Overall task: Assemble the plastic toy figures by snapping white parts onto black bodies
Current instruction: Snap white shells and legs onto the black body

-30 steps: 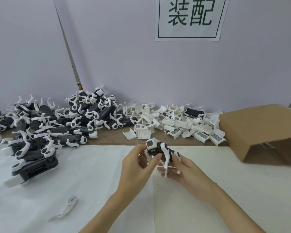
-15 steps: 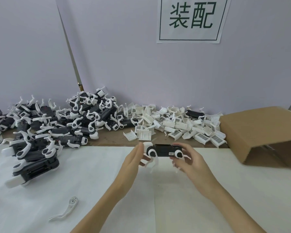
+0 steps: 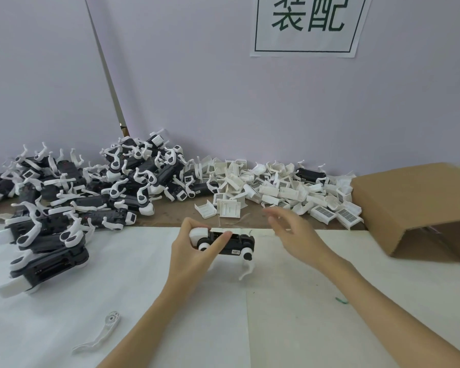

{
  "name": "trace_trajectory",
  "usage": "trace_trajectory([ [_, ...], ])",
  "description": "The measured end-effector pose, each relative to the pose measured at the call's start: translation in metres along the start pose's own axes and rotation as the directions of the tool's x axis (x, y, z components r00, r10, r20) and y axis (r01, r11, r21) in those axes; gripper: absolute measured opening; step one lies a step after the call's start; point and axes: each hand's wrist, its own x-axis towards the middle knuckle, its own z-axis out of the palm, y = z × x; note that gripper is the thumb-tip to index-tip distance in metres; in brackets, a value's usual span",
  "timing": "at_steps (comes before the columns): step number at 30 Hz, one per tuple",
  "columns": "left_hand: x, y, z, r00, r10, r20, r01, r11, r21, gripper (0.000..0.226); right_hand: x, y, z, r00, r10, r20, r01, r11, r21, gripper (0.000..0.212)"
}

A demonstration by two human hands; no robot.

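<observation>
Left hand (image 3: 189, 251) grips the toy figure (image 3: 225, 241) at its white-capped end, thumb over the black body's near side, fingers curled round the far side. Figure held level just above the white sheet (image 3: 290, 314), long axis left-right, white legs hanging from it (one leg clear at the right end, the others partly hidden by the hand). Right hand (image 3: 296, 236) is off the figure, just right of it, fingers loosely spread and holding nothing; fingertips blurred.

Behind the hands, on the brown table strip (image 3: 170, 216), a heap of loose white parts (image 3: 276, 187) runs along the wall, a couple lying apart at its near edge. One black body (image 3: 310, 174) sits in that heap near the back. To the left, a big pile of assembled figures (image 3: 91, 187) spills onto the sheet. A single white leg piece (image 3: 101, 332) lies alone on the sheet, near-left. Cardboard box (image 3: 414, 205) at right, on its side, opening facing the camera. Paper sign (image 3: 308, 25) with green characters on the wall above.
</observation>
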Motion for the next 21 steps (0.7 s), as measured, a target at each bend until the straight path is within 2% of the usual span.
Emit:
trace_trajectory([
  [1,0.001,-0.002,0.0,1.0,-0.008,0.004,0.008,1.0,-0.005,0.05,0.013,0.011,-0.005,0.998,-0.016,-0.058,0.005,0.985,-0.171,0.032],
  [3,0.001,-0.005,-0.001,1.0,-0.011,0.011,0.011,1.0,-0.01,0.051,0.034,0.033,-0.011,0.997,0.007,-0.075,-0.037,0.916,-0.398,0.044],
  [5,0.002,-0.007,-0.003,1.0,-0.002,0.008,0.002,1.0,-0.016,0.052,0.045,0.047,-0.011,0.996,0.045,-0.075,-0.078,0.845,-0.528,0.05],
  [7,0.003,-0.008,-0.003,1.0,0.001,-0.004,-0.001,1.0,-0.028,0.051,0.051,0.049,-0.005,0.994,-0.032,-0.102,-0.036,0.8,-0.598,0.049],
  [10,0.003,-0.008,-0.002,1.0,0.0,-0.011,-0.001,0.999,-0.034,0.049,0.062,0.034,0.018,0.985,-0.174,-0.015,0.135,0.814,-0.565,0.046],
  [12,0.002,-0.007,-0.002,1.0,0.0,-0.009,-0.001,1.0,-0.027,0.048,0.072,0.021,0.038,0.982,-0.164,0.089,0.187,0.855,-0.484,0.046],
  [14,0.001,-0.006,-0.003,1.0,0.0,-0.004,0.0,1.0,-0.031,0.049,0.083,0.009,0.057,0.989,-0.109,0.104,0.144,0.893,-0.426,0.047],
  [18,0.0,-0.005,-0.004,1.0,0.004,-0.003,-0.004,0.999,-0.037,0.048,0.096,-0.001,0.08,0.998,-0.001,-0.057,-0.016,0.953,-0.302,0.046],
  [21,0.001,-0.006,-0.004,1.0,-0.003,-0.013,0.002,0.999,-0.035,0.048,0.092,0.001,0.085,0.998,-0.005,-0.057,-0.014,0.946,-0.323,0.038],
])
